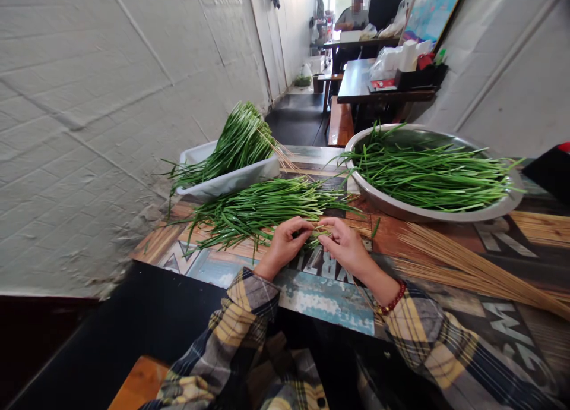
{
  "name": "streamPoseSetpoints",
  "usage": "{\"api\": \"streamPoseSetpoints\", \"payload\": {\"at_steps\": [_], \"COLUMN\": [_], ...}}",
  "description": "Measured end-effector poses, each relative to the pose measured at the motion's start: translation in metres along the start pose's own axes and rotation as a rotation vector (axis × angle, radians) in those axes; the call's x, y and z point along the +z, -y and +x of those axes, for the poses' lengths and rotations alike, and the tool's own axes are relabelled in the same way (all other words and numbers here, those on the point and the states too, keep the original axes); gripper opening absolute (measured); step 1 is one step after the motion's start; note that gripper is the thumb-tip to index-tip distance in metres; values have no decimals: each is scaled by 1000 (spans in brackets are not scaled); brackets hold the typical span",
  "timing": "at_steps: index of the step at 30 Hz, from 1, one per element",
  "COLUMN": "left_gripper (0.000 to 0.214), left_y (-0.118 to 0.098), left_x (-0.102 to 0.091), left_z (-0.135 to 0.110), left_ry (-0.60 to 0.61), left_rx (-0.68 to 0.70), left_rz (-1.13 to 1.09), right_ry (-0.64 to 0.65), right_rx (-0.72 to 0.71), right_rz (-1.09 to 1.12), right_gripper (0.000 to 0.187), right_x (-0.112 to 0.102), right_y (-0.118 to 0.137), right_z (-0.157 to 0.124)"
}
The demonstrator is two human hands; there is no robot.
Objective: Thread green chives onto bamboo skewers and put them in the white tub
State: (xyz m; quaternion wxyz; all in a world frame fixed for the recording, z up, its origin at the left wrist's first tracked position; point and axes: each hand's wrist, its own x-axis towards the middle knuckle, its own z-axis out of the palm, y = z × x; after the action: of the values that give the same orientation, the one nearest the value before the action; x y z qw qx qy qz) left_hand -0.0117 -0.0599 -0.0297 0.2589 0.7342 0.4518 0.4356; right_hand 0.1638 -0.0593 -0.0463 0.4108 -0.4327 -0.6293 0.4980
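Observation:
My left hand (287,243) is closed in a pinch on the pale stem ends of a few garlic chives (319,234) at the table's front. Facing it, my right hand (346,248) has thumb and forefinger closed at the same stems. A thin bamboo skewer (364,292) runs from under the right hand toward my wrist; its tip is hidden among the fingers. Just beyond both hands lies a loose pile of chives (267,205), stem ends to the right. Behind that, skewered chives (238,139) are heaped in a white plastic tray (227,181), sticks poking out rightward.
A metal basin (401,208) of loose chives (436,175) stands at the right. Many bare bamboo skewers (472,267) fan across the table's right side. A wall (111,131) borders the left. Farther off are another table (356,80), a bench (341,122) and a seated person (354,21).

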Motion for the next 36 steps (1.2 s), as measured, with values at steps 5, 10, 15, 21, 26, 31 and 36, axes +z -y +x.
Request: {"api": "streamPoseSetpoints", "payload": {"at_steps": [5, 10, 15, 21, 26, 31, 36], "left_gripper": [12, 13, 12, 13, 11, 7, 9], "left_y": [-2, -4, 2, 13, 10, 6, 1], "left_x": [0, -1, -4, -6, -5, -2, -1], "left_z": [0, 0, 3, 7, 8, 8, 7], "left_ry": [42, 119, -174, -155, -32, -10, -78], "left_rx": [8, 34, 20, 35, 25, 5, 55], "left_rz": [2, 16, 195, 520, 707, 830, 783], "right_ry": [-10, -17, 4, 10, 12, 24, 11], "right_rx": [17, 42, 73, 64, 61, 34, 39], "right_rz": [11, 57, 69, 12, 2, 5, 19], "right_gripper": [19, 19, 27, 24, 24, 22, 23], "right_x": [1, 1, 0, -1, 0, 0, 1], "right_y": [-2, -3, 0, 0, -1, -1, 0], "right_z": [1, 3, 4, 2, 1, 1, 1]}}
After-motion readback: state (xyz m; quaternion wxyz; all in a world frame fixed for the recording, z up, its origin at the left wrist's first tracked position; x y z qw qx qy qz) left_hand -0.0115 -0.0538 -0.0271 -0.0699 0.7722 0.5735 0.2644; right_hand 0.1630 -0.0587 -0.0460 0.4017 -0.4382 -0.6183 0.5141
